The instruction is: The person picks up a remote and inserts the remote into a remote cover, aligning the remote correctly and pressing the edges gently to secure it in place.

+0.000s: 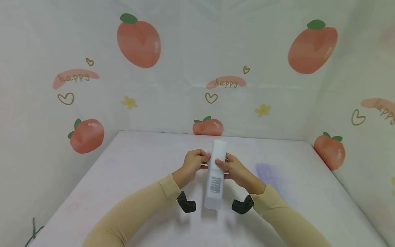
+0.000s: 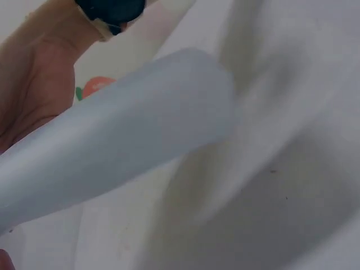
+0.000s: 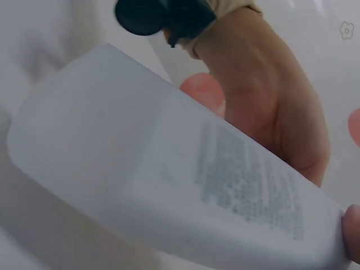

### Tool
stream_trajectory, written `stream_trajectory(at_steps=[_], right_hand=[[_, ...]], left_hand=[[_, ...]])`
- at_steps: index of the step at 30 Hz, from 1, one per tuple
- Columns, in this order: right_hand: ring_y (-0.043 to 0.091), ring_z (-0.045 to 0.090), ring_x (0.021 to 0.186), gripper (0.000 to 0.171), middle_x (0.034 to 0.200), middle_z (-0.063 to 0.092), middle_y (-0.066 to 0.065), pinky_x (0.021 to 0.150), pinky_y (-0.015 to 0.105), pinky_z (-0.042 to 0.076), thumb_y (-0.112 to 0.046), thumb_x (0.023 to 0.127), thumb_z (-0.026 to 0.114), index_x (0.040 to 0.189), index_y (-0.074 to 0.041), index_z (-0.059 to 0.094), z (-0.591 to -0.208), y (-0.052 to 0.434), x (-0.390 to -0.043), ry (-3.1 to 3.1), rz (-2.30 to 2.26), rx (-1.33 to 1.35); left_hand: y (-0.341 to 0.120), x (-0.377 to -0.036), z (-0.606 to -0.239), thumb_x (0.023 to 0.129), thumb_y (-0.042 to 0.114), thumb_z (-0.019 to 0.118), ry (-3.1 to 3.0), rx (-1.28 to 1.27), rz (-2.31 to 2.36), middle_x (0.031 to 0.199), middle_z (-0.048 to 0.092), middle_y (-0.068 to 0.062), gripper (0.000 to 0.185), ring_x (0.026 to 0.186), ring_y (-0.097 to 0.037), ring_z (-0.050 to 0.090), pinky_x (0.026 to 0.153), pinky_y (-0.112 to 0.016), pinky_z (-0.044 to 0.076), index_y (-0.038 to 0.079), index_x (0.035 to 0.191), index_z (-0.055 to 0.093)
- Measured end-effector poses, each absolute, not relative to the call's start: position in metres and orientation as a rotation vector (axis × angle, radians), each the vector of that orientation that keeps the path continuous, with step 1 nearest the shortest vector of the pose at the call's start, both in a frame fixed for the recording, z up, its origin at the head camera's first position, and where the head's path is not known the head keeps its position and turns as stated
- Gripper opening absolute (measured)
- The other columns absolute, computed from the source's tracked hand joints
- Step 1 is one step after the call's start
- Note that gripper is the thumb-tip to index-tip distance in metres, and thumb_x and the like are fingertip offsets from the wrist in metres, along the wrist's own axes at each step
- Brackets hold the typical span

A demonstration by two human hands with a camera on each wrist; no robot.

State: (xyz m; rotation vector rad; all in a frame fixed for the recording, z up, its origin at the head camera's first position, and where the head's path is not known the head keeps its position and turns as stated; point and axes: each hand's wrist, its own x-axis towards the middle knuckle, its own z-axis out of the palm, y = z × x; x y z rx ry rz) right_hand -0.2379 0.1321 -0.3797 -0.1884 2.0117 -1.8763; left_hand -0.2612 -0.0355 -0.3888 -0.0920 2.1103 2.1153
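Observation:
A tall pale frosted bottle (image 1: pixel 215 178) with a white cap end (image 1: pixel 219 146) and small printed text is held lengthwise above the white table (image 1: pixel 129 171), cap pointing away from me. My left hand (image 1: pixel 201 160) grips its upper part from the left. My right hand (image 1: pixel 223 164) grips the same part from the right, fingers curled over the top. In the left wrist view the bottle's blank body (image 2: pixel 124 146) fills the frame with the right hand (image 2: pixel 31 95) behind it. The right wrist view shows the printed bottle (image 3: pixel 169 180) and the left hand (image 3: pixel 270 112) beyond.
Walls of white sheeting printed with peaches (image 1: pixel 139 43) close in the table on the left, back and right. A faint purple stain (image 1: pixel 268 173) marks the tabletop right of the hands. Black wrist cameras (image 1: pixel 186 204) hang under both sleeves.

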Motion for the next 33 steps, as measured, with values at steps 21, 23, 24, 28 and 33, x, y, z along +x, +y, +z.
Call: stream_trajectory(at_steps=[21,23,24,28,33], right_hand=[[0.015,0.061,0.096,0.044,0.113,0.056,0.008,0.084,0.035,0.052,-0.026,0.105,0.040,0.139,0.001,0.032,-0.373,0.136,-0.233,2.013,-1.907,-0.121],[0.015,0.061,0.095,0.043,0.112,0.056,0.007,0.084,0.033,0.052,-0.027,0.105,0.039,0.139,-0.001,0.031,-0.372,0.137,-0.232,2.011,-1.884,-0.144],[0.015,0.061,0.096,0.044,0.114,0.055,0.009,0.084,0.032,0.052,-0.028,0.105,0.039,0.139,-0.001,0.030,-0.373,0.137,-0.232,2.001,-1.887,-0.143],[0.016,0.060,0.103,0.054,0.131,0.043,0.017,0.087,0.028,0.052,-0.025,0.105,0.042,0.146,-0.002,0.016,-0.377,0.134,-0.233,1.823,-2.073,-0.060],[0.012,0.062,0.097,0.034,0.115,0.057,0.006,0.085,0.022,0.053,-0.016,0.103,0.046,0.131,0.003,0.043,-0.389,0.133,-0.232,1.633,-2.244,0.042]], left_hand=[[-0.031,-0.249,-0.392,0.086,0.018,0.074,2.170,0.190,1.986,0.109,0.068,-0.015,0.044,0.090,-0.015,0.063,0.083,-0.034,0.056,0.002,0.123,0.057],[-0.032,-0.249,-0.391,0.084,0.021,0.077,2.236,0.187,1.913,0.112,0.067,-0.013,0.048,0.091,-0.015,0.061,0.081,-0.033,0.056,-0.001,0.122,0.060],[-0.032,-0.249,-0.391,0.082,0.022,0.079,2.253,0.174,1.900,0.112,0.067,-0.013,0.049,0.091,-0.016,0.061,0.080,-0.032,0.056,-0.001,0.121,0.061],[-0.034,-0.249,-0.390,0.079,0.024,0.081,2.292,0.120,1.980,0.109,0.069,-0.012,0.048,0.090,-0.017,0.063,0.078,-0.032,0.056,-0.001,0.118,0.064],[-0.038,-0.249,-0.388,0.078,0.025,0.082,2.327,0.110,2.076,0.107,0.069,-0.012,0.046,0.089,-0.016,0.063,0.076,-0.029,0.054,0.001,0.114,0.066]])
